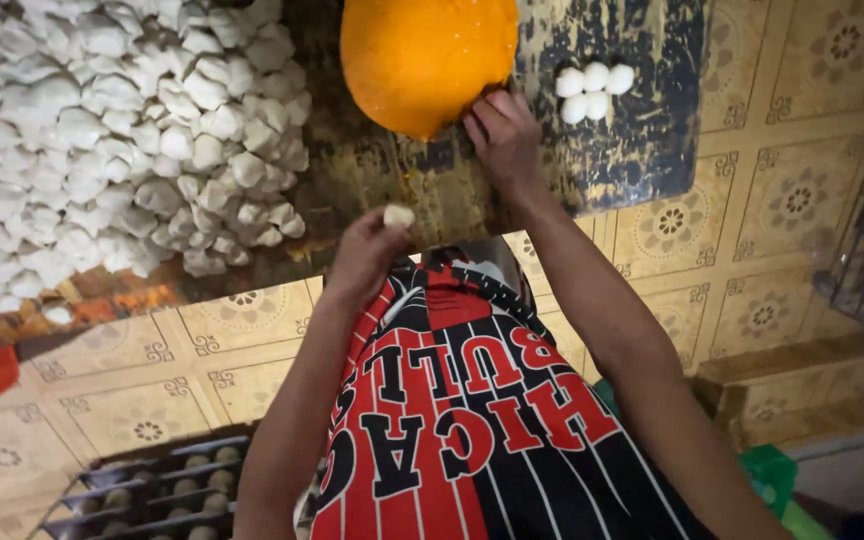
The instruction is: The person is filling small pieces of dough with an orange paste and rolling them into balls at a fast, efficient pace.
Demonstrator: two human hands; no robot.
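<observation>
A large heap of white dough pieces (112, 130) fills the upper left of the frame, on a dark worn board (642, 130). Five small white balls (592, 90) sit clustered at upper right. Patterned tan floor tiles (752, 220) spread below, with a dark slatted rack (152, 490) at lower left.

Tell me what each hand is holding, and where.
Left hand pinches a small white dough piece at its fingertips. Right hand grips the orange mass at its lower edge.

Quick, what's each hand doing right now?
Left hand: closed, pinching a small white dough piece.
Right hand: fingers curled on the orange dough mound.
</observation>
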